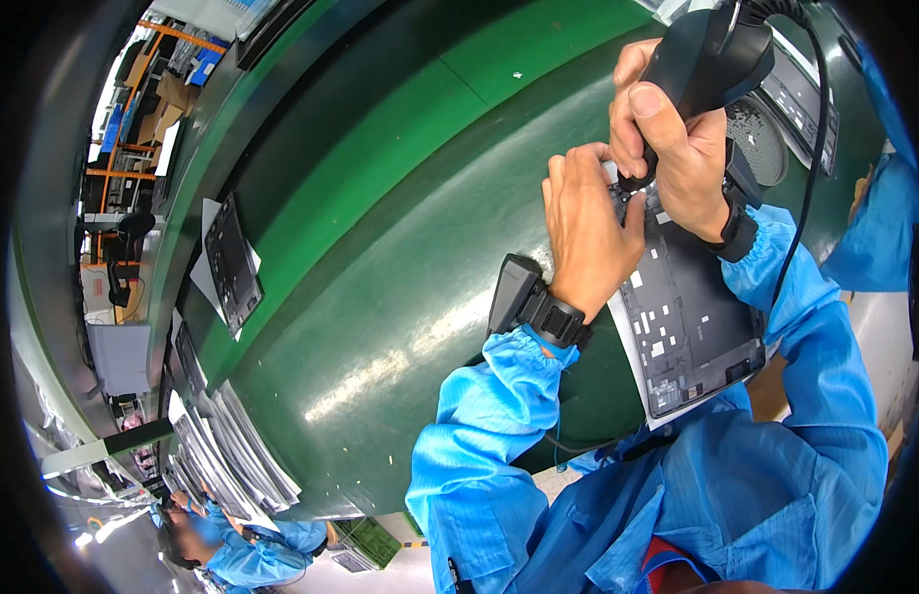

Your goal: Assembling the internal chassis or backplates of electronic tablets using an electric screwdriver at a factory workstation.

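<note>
A dark flat device housing (682, 302) lies on a white sheet in front of me, with small white labels and black parts across its inner face. In my right hand (682, 163) is a black electric screwdriver (712, 61), held steeply with its tip down at the housing's far left corner. A black cord runs from its top. My left hand (590, 228) is curled at that same corner, thumb on the housing beside the tip and fingers bent around its edge. Both wrists wear black bands; the left one also carries a black box-shaped device (516, 290).
A perforated grey round dish (758, 144) stands right of my right hand, near another dark housing (804, 104). Across the green table (380, 287), a similar housing (232, 262) lies on white paper. Stacked thin sheets (237, 450) stand at lower left, with a co-worker in blue (251, 559) beyond.
</note>
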{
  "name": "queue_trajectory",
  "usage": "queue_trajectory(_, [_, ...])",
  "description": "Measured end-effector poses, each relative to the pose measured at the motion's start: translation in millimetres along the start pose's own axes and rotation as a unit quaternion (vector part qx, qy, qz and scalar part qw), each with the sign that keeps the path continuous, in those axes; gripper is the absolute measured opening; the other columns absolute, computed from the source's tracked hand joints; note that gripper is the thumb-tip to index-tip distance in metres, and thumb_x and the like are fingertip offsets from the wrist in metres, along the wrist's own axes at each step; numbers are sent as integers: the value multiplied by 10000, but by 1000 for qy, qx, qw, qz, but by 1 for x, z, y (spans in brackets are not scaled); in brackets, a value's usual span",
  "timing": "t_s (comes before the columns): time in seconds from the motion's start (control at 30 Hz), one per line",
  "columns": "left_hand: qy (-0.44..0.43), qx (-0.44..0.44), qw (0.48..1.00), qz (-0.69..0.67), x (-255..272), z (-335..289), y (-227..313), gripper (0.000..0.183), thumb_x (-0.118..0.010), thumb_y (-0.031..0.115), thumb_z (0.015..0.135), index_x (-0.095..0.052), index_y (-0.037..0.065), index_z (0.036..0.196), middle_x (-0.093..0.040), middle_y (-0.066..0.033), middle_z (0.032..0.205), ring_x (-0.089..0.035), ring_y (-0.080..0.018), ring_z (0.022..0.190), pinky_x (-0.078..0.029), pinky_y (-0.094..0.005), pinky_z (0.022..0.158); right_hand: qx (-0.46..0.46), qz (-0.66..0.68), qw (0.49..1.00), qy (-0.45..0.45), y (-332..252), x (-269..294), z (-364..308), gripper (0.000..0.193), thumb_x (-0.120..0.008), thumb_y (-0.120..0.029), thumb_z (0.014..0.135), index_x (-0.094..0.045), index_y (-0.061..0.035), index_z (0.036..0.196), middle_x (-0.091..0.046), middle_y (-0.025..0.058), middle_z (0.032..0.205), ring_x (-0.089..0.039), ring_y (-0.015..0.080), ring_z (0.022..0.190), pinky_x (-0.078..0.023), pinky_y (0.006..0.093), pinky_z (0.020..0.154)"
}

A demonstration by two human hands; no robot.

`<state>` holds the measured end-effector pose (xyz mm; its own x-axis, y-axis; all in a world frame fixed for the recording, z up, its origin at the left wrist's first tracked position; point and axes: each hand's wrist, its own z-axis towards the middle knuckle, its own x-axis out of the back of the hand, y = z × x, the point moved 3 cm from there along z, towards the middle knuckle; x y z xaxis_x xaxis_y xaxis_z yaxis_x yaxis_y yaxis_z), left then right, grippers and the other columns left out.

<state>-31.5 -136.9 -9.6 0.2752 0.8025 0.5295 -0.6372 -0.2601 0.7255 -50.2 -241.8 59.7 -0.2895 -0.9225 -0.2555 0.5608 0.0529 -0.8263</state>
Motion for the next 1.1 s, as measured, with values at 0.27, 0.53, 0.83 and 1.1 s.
queue_trajectory(0.27, [5,-8,1000,-3,0,-1,-2,421,-797,36,715,-495,25,1008,-518,-122,928,-490,-321,895,-373,-434,784,2,-8,1000,3,4,0,-2,251,-649,-235,1034,-608,-26,900,-504,-22,547,-436,54,442,-373,246,436])
queue_trajectory(0.53, [-26,21,999,-2,0,-1,-1,547,-811,-10,712,-517,13,1172,-572,-134,1077,-514,-333,994,-378,-441,838,1,-20,1000,-10,3,-1,-3,234,-640,-214,1036,-594,-29,900,-502,-24,555,-432,50,454,-370,245,453])
queue_trajectory(0.83, [6,1,1000,-18,2,-1,-1,380,-781,22,723,-510,15,988,-542,-131,911,-493,-329,895,-378,-438,784,0,-28,1000,0,3,-3,-5,236,-642,-205,1033,-600,-25,885,-508,-25,561,-433,46,460,-366,242,457])
queue_trajectory(1.1, [-33,20,999,2,6,-3,1,525,-799,6,734,-521,3,1180,-572,-145,1100,-515,-346,1028,-390,-447,858,-4,-32,999,-28,0,-3,-4,209,-599,-222,1049,-556,-18,1032,-513,-5,613,-455,64,486,-387,242,471])
